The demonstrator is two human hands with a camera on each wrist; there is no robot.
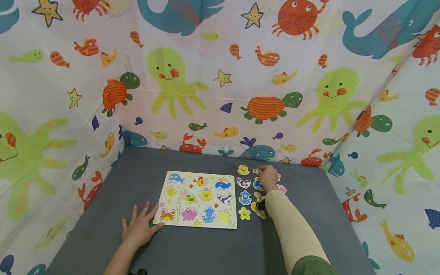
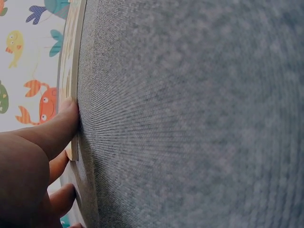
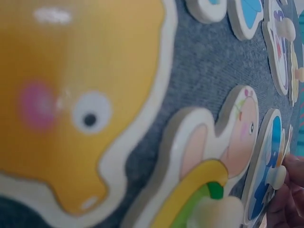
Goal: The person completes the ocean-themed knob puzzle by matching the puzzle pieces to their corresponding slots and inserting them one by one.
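A wooden puzzle board (image 1: 187, 172) with printed sea animals lies on the grey table. My left hand (image 1: 139, 229) rests at its lower left corner with fingers spread. In the left wrist view the thumb (image 2: 69, 116) lies along the board's edge (image 2: 73, 85). My right hand (image 1: 269, 177) is over the loose puzzle pieces, its fingertips pinching an orange fish piece (image 1: 256, 171), mostly hidden by the fingers. Next to it lies a blue whale piece (image 3: 263, 175) with a white knob. Closer to the right wrist are a turtle piece (image 3: 190, 147) and a yellow seahorse piece (image 3: 95, 57).
Left of the right hand, a column of pieces holds a yellow octopus (image 1: 243, 170), a purple whale (image 1: 243, 183), a blue squid (image 1: 245, 198) and a yellow starfish (image 1: 244, 213). A pink shell piece (image 1: 282, 189) lies right of the hand. A sea-animal curtain (image 1: 206, 133) borders the table.
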